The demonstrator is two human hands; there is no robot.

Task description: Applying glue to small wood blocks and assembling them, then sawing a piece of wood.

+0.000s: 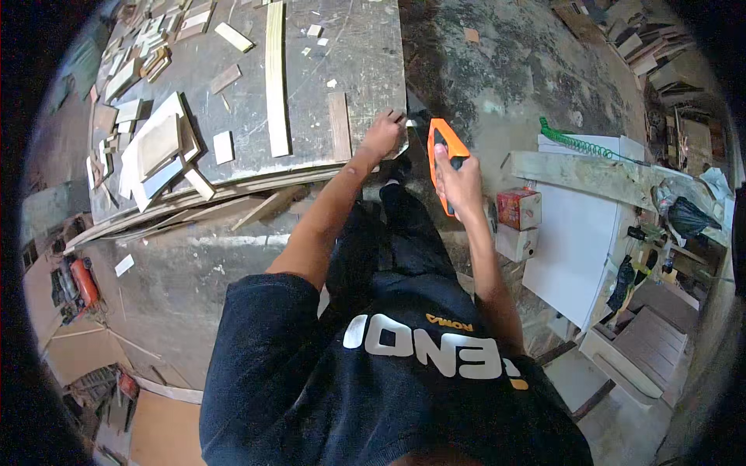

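Just right of the worktop [315, 97], the right hand [460, 182] clasps the saw [449, 132], while the left hand [384, 133] is at the worktop's near right corner, its grasp impossible to tell.

- Large white block letters [431, 348] are running across the front of the black T-shirt [287, 380], appearing upside down, partly lost in folds.
- A smaller orange-yellow word [449, 321] is sitting beside them on the same shirt, also upside down.
- Printing on the red box [518, 210] is showing too small for reading.
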